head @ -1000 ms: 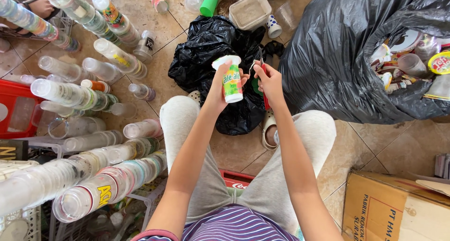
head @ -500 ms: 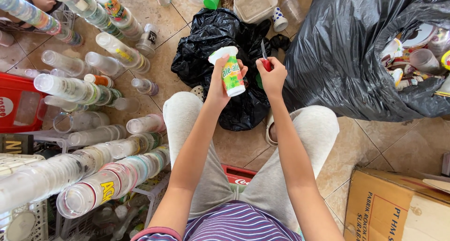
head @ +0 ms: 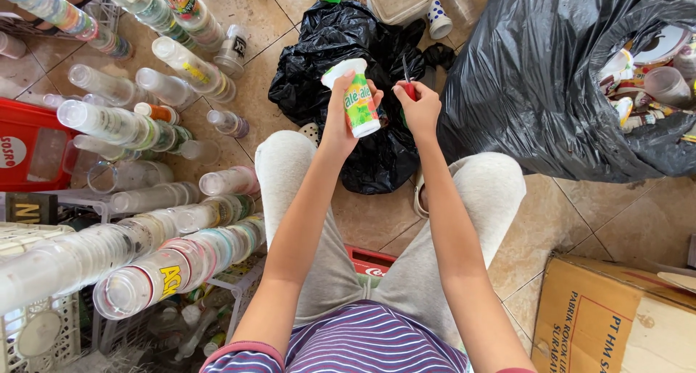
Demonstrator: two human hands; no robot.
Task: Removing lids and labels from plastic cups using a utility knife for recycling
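Both hands sit slightly higher in frame than before. Your left hand [head: 341, 115] wraps the green-labelled cup [head: 357, 97] at upper centre; your right hand [head: 419, 108] pinches a red-handled blade [head: 407, 85] beside it. A slip could nick your left fingers.

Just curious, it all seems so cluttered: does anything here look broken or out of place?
Nothing looks broken. The left hand holds a plastic cup; the right hand holds a red-handled tool. Stacked cups lie tipped sideways on the tiled floor.
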